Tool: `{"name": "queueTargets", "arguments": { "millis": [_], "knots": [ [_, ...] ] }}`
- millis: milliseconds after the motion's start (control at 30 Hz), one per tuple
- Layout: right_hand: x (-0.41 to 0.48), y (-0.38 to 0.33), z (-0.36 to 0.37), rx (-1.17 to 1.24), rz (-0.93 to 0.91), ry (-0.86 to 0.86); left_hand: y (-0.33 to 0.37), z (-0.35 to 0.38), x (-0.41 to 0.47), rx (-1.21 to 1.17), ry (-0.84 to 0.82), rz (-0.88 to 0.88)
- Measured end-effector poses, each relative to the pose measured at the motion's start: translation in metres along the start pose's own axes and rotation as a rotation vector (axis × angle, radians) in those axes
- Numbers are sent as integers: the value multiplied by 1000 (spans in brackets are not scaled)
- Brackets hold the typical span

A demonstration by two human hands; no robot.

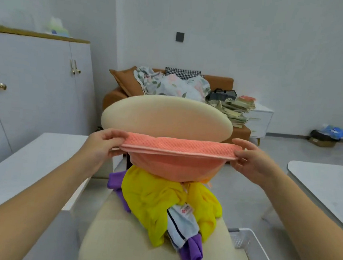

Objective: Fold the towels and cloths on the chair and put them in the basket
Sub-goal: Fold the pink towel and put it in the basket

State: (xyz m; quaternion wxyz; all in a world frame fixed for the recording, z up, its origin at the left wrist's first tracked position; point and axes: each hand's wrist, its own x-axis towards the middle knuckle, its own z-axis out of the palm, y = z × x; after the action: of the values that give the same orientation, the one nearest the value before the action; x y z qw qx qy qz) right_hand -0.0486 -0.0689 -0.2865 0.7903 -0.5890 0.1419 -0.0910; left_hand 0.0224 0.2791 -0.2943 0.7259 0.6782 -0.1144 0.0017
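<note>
Hands are raised in front of the backrest of the chair (167,117). The left hand (105,142) grips the left end of a coral towel (176,157), fingers curled round its edge, and the right hand (251,159) grips the right end the same way. The towel hangs doubled between them, its upper edge stretched level and its lower part sagging in a curve just above the pile on the seat. At far left stands a white cabinet (35,89), with a white tabletop (24,171) in front of it, beside the chair. On the cream seat lie crumpled cloths: a yellow cloth (151,202) on top, a purple cloth (193,254) showing at its left side and at the front, and a white striped cloth (180,228) tucked between. Right of the seat is the white basket (257,253), only partly in view, then a second tabletop (327,185).
</note>
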Motion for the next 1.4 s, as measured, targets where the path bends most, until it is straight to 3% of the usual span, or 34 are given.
{"name": "queueTargets", "arguments": {
  "millis": [200,300,467,667,800,967,1133,1400],
  "knots": [
    [7,-41,1,-221,-89,-173,24,-4,18,857,-121,404],
    [10,-59,7,-376,-154,-174,39,-3,33,970,-6,547],
    [11,-87,22,-634,-411,-47,86,2,48,912,121,625],
    [7,-134,30,-618,-608,40,135,-6,58,785,150,619],
    [8,-148,43,-520,-592,12,150,-3,62,551,119,526],
    [9,-148,57,-383,-533,1,154,1,63,399,205,407],
    [7,-138,65,-222,-516,36,143,13,50,252,300,444],
    [5,-134,48,-268,-566,89,135,4,37,677,308,587]
  ]
}}
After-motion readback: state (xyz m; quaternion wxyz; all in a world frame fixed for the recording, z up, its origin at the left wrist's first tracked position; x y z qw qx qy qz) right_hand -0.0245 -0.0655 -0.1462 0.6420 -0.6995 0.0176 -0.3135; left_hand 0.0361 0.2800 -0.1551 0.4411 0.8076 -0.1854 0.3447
